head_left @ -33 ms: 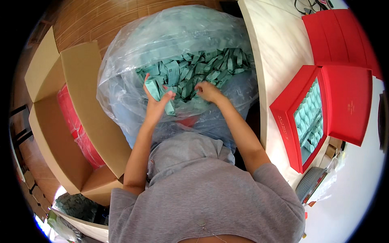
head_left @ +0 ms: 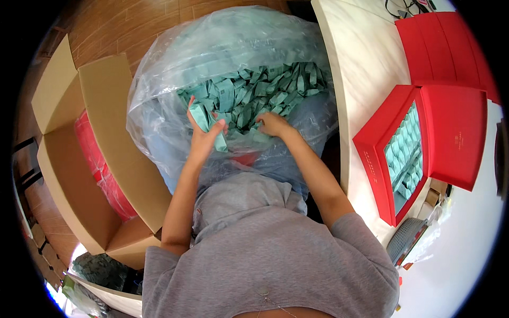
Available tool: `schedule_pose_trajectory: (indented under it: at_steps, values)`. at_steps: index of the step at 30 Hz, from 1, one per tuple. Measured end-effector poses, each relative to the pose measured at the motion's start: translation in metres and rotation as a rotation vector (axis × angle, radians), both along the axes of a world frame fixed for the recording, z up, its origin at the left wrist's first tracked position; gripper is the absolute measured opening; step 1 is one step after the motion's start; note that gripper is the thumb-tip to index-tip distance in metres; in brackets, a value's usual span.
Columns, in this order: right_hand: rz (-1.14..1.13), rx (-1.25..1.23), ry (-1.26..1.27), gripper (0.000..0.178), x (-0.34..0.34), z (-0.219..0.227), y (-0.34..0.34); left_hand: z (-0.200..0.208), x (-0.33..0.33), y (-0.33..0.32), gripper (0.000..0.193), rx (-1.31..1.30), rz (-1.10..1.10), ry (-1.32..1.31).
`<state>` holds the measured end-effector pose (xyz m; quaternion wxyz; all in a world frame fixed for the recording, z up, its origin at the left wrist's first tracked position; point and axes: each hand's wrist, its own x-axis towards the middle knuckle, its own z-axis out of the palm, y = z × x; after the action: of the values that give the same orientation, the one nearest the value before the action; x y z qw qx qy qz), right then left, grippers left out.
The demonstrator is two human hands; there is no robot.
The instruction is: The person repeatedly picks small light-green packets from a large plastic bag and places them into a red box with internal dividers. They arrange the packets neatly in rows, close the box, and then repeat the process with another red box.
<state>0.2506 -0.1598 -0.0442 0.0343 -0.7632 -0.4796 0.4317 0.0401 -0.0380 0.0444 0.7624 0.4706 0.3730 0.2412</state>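
A large clear plastic bag (head_left: 233, 42) lies open in front of me with a heap of small green packets (head_left: 265, 87) in it. At the heap's near left edge, my left hand (head_left: 204, 132) is closed around several green packets (head_left: 200, 114), lying side by side along the palm and fingers. My right hand (head_left: 273, 125) is at the near edge of the heap, its fingers curled at a pale green packet (head_left: 260, 136). Its fingertips are partly hidden, so the grip shows only in part.
An open cardboard box (head_left: 108, 95) with a red plastic-wrapped thing (head_left: 101, 164) inside stands at left. On the pale table (head_left: 360, 58) at right, an open red gift box (head_left: 366, 153) holds rows of green packets (head_left: 405, 148). Red boxes (head_left: 440, 47) lie behind it.
My right hand has shifted slightly toward me, and its fingers have moved at the near edge of the heap. My left hand stays nearly in place with its packets.
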Motion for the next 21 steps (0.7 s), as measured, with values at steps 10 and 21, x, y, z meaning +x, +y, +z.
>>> schedule_pose_trajectory:
  at_steps: [10,21]
  values:
    - [0.265,-0.41,-0.263,0.067,-0.034,-0.013,-0.001,-0.013,-0.009,-0.001,0.081,-0.188,0.007,0.122]
    - [-0.656,0.438,0.38,0.05,0.019,0.093,-0.005,-0.007,-0.014,0.009,0.052,-0.338,0.04,0.067]
